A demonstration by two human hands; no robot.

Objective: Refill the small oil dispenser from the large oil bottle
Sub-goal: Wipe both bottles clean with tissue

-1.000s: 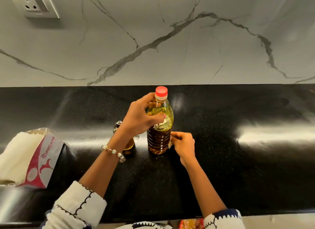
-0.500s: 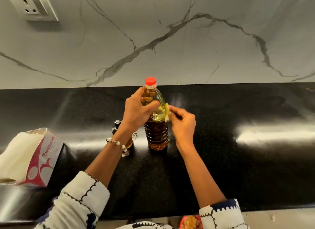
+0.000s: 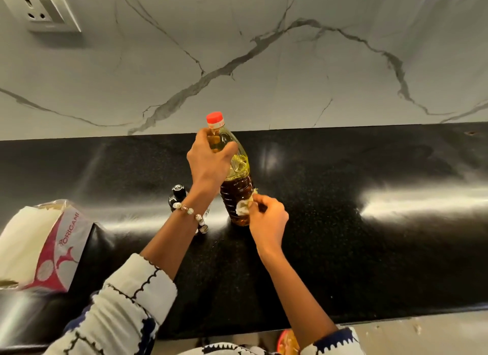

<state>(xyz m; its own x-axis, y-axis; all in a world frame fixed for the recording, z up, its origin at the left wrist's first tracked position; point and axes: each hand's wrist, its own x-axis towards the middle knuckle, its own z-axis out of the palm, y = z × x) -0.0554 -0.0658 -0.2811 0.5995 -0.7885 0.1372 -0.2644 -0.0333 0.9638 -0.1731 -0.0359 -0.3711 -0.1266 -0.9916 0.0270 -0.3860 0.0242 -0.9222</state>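
The large oil bottle (image 3: 235, 180) stands upright on the black tabletop (image 3: 369, 236), about midway between its left and right edges and nearer the rear edge, its red cap (image 3: 214, 117) on. The left hand (image 3: 208, 160) is curled round the bottle's shoulder just under the cap, its grip clamped there. The right hand (image 3: 268, 218) pinches a small white wad (image 3: 242, 208) against the bottle's lower side. The small oil dispenser (image 3: 178, 196) stands just left of the bottle, partly hidden behind the left wrist. A tissue pack (image 3: 39, 245) lies at the tabletop's left edge. Behind rises a veined marble wall (image 3: 264, 64) with a socket (image 3: 42, 11).
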